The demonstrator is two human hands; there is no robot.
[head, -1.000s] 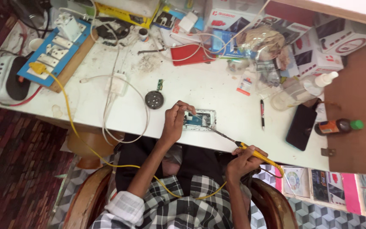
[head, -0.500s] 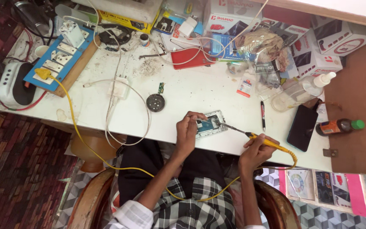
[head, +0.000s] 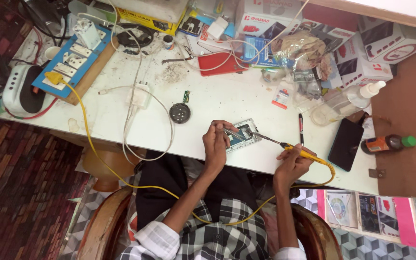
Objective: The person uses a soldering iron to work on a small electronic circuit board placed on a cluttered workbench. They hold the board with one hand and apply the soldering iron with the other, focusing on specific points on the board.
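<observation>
A small opened phone (head: 244,135) with its circuit board showing lies on the white table (head: 227,101) near the front edge. My left hand (head: 216,143) rests at its left side and pinches thin metal tweezers (head: 232,133) that reach over the board. My right hand (head: 292,161) grips the yellow handle of a soldering iron (head: 300,151). The iron's metal tip points left and touches the board. A yellow cord runs from the iron down across my lap.
A black phone (head: 345,143) and a black pen (head: 301,128) lie right of my hands. A round black part (head: 179,113) sits to the left, by a white charger cable (head: 140,96). A blue power strip (head: 75,60), boxes, bottles and clutter fill the back.
The view has shifted slightly. Both hands stay at the phone; the iron's tip has settled onto the board.
</observation>
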